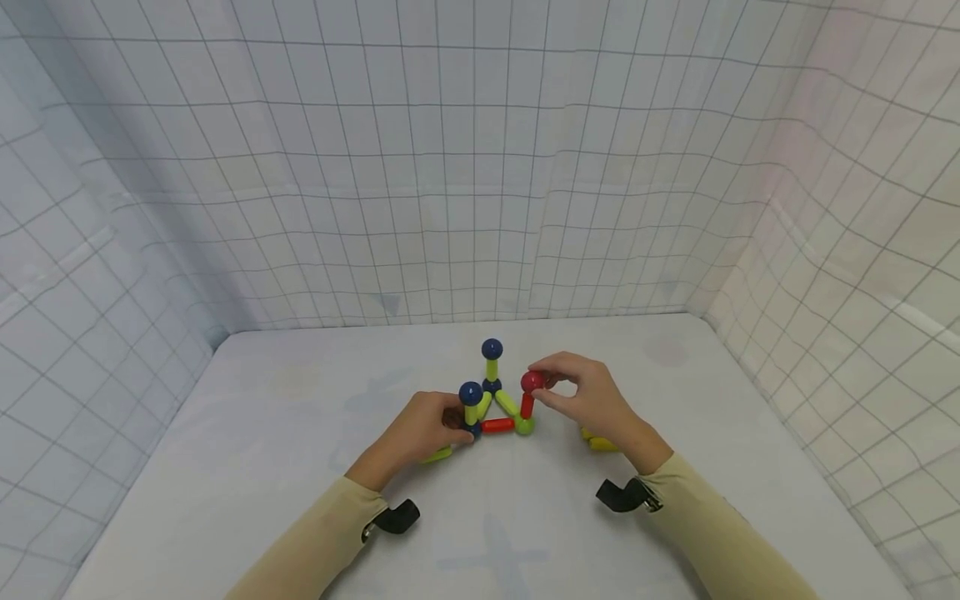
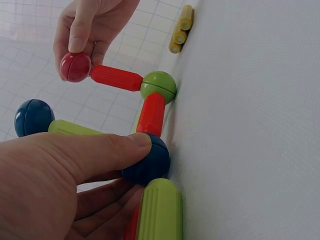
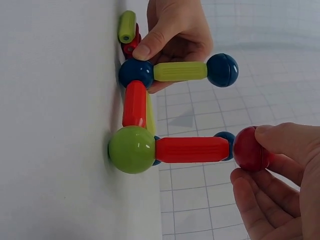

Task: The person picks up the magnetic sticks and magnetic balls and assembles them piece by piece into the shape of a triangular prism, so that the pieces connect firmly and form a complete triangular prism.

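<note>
My right hand pinches a red ball at the top of an upright red rod. That rod rises from a green ball on the table. My left hand grips a dark blue ball at the front left corner of the same triangular frame. A red rod joins this ball to the green one. Above the left hand stands a lime rod topped by a blue ball. The back corner carries another lime upright with a blue ball.
Several yellow rods lie beside the right wrist. By the left hand are a loose lime rod and a red piece. The white table is enclosed by gridded cloth walls at the back and sides.
</note>
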Motion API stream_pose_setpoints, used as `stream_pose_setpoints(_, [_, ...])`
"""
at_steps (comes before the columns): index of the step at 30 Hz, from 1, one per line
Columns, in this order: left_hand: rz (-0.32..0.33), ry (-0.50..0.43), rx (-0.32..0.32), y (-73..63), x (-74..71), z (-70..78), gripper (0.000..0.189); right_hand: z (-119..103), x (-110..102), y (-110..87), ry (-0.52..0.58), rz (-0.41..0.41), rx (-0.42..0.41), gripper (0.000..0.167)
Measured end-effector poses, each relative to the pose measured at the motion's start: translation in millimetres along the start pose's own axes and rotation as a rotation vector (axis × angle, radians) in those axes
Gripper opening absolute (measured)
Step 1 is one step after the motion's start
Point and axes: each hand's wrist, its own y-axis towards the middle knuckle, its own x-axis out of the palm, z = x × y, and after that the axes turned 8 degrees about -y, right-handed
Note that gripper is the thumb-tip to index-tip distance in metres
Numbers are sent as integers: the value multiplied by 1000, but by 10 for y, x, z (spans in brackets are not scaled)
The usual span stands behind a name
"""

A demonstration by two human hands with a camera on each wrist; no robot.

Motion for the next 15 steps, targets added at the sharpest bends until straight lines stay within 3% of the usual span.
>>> stream_pose_setpoints(15, [3, 11, -1, -1, -11, 1, 24, 6, 65, 6, -4, -8, -37, 34])
